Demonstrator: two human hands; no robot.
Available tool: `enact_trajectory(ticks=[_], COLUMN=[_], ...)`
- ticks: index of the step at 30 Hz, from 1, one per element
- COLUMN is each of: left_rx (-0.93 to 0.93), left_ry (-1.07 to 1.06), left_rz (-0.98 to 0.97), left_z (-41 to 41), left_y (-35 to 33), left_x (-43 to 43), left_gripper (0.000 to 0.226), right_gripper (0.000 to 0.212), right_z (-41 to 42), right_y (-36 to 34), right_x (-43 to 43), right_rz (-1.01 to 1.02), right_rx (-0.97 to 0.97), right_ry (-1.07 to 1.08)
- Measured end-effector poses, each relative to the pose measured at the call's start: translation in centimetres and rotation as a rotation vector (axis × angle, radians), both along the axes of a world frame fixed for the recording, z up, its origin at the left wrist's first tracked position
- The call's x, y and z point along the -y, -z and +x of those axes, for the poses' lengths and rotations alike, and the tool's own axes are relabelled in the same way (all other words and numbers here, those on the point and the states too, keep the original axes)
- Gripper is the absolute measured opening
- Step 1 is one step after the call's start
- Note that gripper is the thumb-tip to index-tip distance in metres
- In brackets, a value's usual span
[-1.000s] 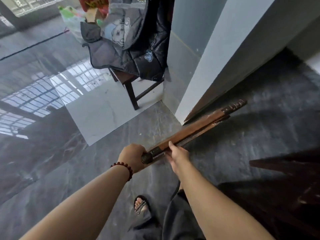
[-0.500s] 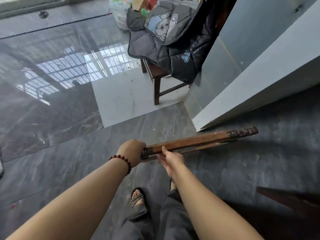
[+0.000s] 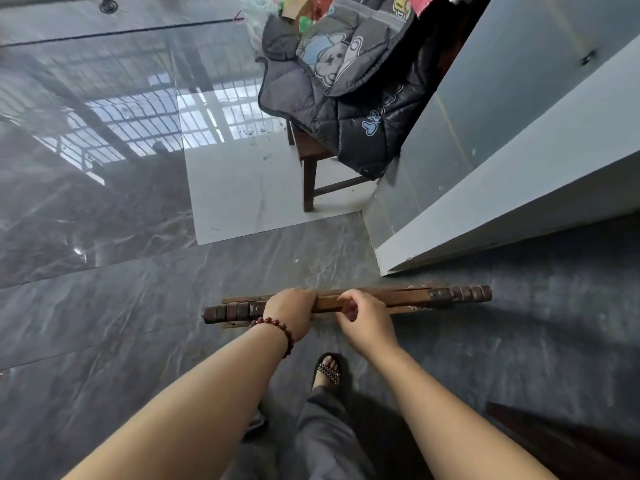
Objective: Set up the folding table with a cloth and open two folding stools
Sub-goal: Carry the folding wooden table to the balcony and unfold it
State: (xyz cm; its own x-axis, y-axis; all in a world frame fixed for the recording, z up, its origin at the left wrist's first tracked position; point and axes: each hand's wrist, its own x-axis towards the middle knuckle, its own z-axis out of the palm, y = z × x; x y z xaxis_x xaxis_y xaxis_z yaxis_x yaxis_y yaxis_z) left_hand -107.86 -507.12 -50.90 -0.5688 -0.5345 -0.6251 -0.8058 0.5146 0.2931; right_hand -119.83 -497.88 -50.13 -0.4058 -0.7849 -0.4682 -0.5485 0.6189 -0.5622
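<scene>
Evidently the folded stool [image 3: 433, 299] is held level above the floor [image 3: 138, 323] before the person's legs, left hand [image 3: 291, 313] wrapped over its frame, right hand [image 3: 365, 322] hooked round a rail just beside, likely to pull the halves apart.

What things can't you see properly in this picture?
Head view:
- Folded stool: its middle is hidden under the left hand and right hand.
- Chair: its seat is covered by the quilted blanket.
- Dark wooden thing, bottom right: cut off by the picture's edge, so I can't tell what it is.
</scene>
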Motion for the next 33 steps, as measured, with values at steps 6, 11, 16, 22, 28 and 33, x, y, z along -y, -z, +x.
enact_trajectory(ticks=[6, 11, 16, 22, 28, 33], left_rx=[0.107, 0.136, 0.115, 0.123, 0.064, 0.052], left_ry=[0.006, 0.014, 0.000, 0.005, 0.016, -0.016], left_rz=[-0.043, -0.017, 0.036, 0.083, 0.081, 0.036], left_z=[-0.8, -1.4, -1.1, -0.7, 2.8, 8.4], left_y=[-0.1, 0.9, 2.0, 2.5, 1.9, 1.0], left_x=[0.0, -0.3, -0.8, -1.1, 0.7, 4.3], left_gripper=[0.032, 0.026, 0.023, 0.027, 0.026, 0.030], right_gripper=[0.042, 0.034, 0.027, 0.030, 0.024, 0.023], right_z=[-1.0, -1.2, -1.6, -1.7, 1.0, 6.0], right_y=[1.1, 2.3, 2.9, 2.8, 2.1, 1.2], right_x=[0.8, 2.3, 2.8, 2.6, 4.9, 8.7], right_rz=[0.139, 0.253, 0.352, 0.492, 0.521, 0.439], right_rx=[-0.246, -0.316, -0.346, -0.362, -0.347, -0.344], right_ry=[-0.341, -0.503, -0.538, -0.541, -0.597, -0.654])
